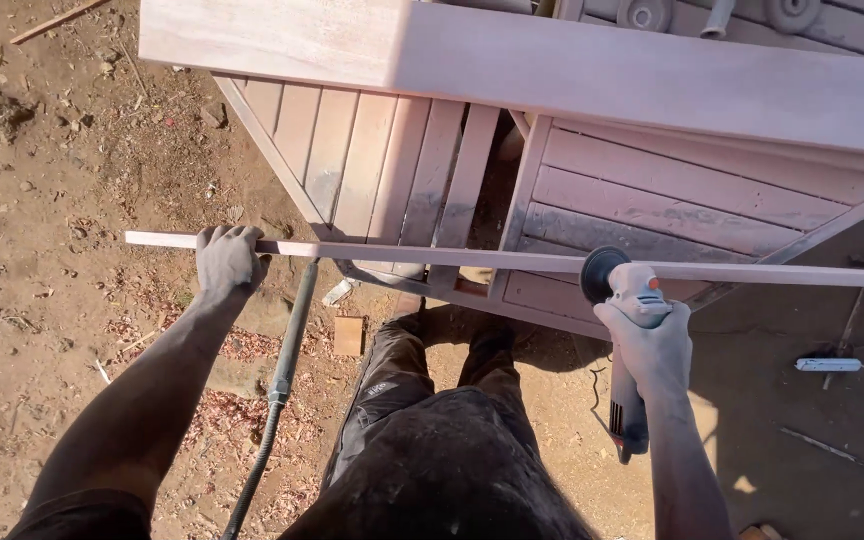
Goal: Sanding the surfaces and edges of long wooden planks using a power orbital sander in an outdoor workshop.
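Nearest, your dark trousers [432, 440] are filling the bottom middle, legs standing on bare dirt ground [52, 150]. A grey hose [282, 390] is running along the dirt just beside your left leg, passing under the strip. A small wooden block [349, 335] is lying on the dirt near it, with wood shavings [232, 400] scattered around.

Your right hand [652, 345] is wrapping fully closed around the body of an angle grinder [627, 330], fingers curled tight; its dark disc [600, 274] is sitting against the near edge of a long thin wooden strip [512, 260]. Whether the disc is spinning, can't tell.

Your left hand [227, 258] is gripping the strip near its left end, fingers hooked over the top, closed on it. The strip is running level from left to right across the view, in front of a slatted wooden piece [672, 200].

Further off, a wide pale plank [552, 70] is lying across the top of that slatted piece. A white tool [827, 365] is lying on the ground to your right, in shadow.
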